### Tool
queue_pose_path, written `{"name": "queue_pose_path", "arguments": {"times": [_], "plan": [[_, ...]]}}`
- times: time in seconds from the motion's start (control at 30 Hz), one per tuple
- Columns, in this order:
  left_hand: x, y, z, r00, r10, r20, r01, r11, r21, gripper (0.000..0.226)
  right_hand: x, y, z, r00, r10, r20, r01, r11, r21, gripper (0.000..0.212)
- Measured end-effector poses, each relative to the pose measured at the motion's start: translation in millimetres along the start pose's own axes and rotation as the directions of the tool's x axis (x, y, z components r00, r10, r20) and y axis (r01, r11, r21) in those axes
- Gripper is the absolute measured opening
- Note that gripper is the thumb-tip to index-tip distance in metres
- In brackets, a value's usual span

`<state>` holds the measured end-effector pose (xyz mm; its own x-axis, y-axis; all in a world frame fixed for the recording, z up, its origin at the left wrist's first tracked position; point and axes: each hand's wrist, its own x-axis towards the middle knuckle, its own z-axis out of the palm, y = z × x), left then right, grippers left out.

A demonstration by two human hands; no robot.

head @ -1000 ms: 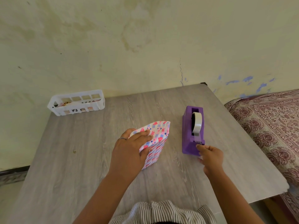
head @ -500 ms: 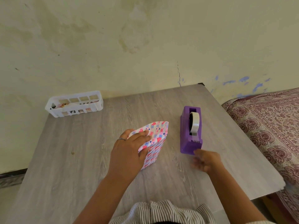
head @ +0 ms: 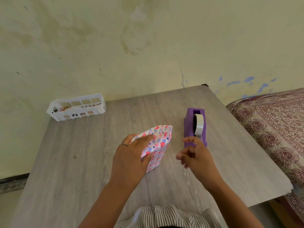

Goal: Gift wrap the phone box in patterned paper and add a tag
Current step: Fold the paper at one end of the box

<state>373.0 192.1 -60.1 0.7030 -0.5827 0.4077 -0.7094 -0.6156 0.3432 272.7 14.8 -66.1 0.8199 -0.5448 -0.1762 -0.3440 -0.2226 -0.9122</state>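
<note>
The phone box, wrapped in white paper with pink and blue hearts, stands on edge at the middle of the grey table. Its far end has a loose open flap of paper. My left hand grips the box from above, fingers over the folded paper and thumb on the right side. My right hand hovers just right of the box, in front of the purple tape dispenser. Its fingers are curled, and thumb and forefinger pinch what looks like a clear strip of tape, barely visible.
A white slotted basket with small paper items stands at the table's back left by the wall. A bed with a maroon patterned cover adjoins the table's right edge. My striped shirt shows at the bottom.
My right hand has left the dispenser's cutter, drawn back toward me, then risen and shifted left toward the box. My left hand and the box stayed put.
</note>
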Motion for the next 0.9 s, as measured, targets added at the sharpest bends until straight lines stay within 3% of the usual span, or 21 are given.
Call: {"name": "queue_pose_path", "arguments": {"times": [0.1,0.27,0.67,0.9], "plan": [[-3.0,3.9,-0.3,0.999,-0.04,0.035,0.04,0.999,-0.006,0.074,-10.9,-20.7,1.7,0.999,0.032,0.042,-0.042,0.96,0.275,0.033],[-4.9,11.9,0.6,0.999,-0.024,0.025,0.024,1.0,0.018,0.079,-17.1,-34.7,10.1,0.978,0.134,0.162,-0.202,0.817,0.539,0.037],[-8.7,25.1,-1.4,0.997,0.072,-0.038,-0.069,0.995,0.076,0.081,-13.9,-36.6,23.1,0.961,0.267,0.074,-0.265,0.807,0.527,0.033],[-12.2,35.2,1.4,0.987,0.143,-0.07,-0.127,0.971,0.201,0.075,-14.6,-35.5,22.7,0.934,0.351,0.058,-0.332,0.8,0.499,0.037]]}}
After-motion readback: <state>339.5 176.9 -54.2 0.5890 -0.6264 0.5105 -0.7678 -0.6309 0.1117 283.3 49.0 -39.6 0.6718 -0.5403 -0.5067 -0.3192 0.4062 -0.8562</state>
